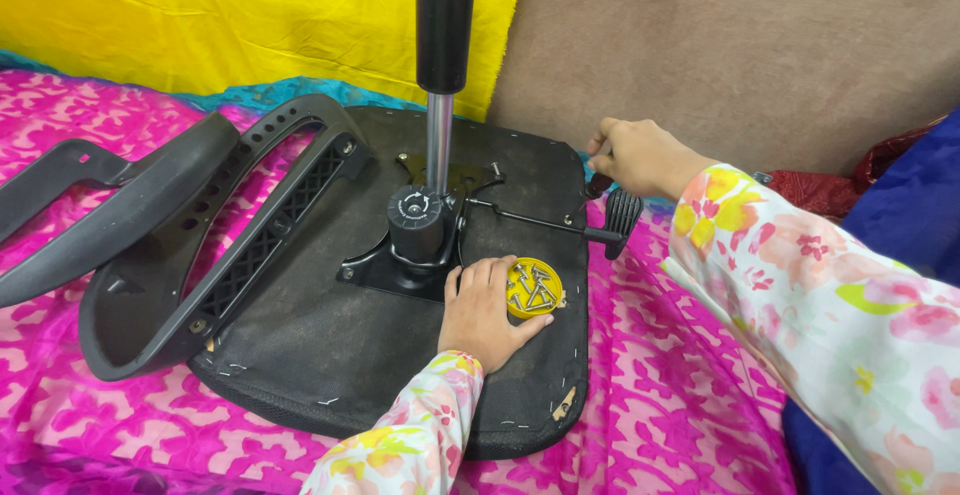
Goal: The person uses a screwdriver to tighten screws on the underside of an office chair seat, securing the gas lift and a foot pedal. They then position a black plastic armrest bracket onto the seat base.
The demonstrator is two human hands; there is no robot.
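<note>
An upturned black office chair seat [300, 325] lies on a pink patterned cloth. A black gas cylinder [443, 25] with a silver rod stands upright in the metal mechanism [415, 225] at its centre. My left hand [480, 315] rests on the seat and grips the side of a small round yellow dish [533, 287] holding several screws. My right hand [640, 158] is curled closed at the seat's far right edge, just above the black lever handle [622, 217]. I cannot see anything in it. A black armrest [250, 235] is fixed along the seat's left side.
A second black armrest [70, 225] lies loose at the left on the pink cloth [680, 395]. Yellow fabric [200, 15] and a brown board [750, 55] stand behind. Blue cloth [910, 215] is at the right.
</note>
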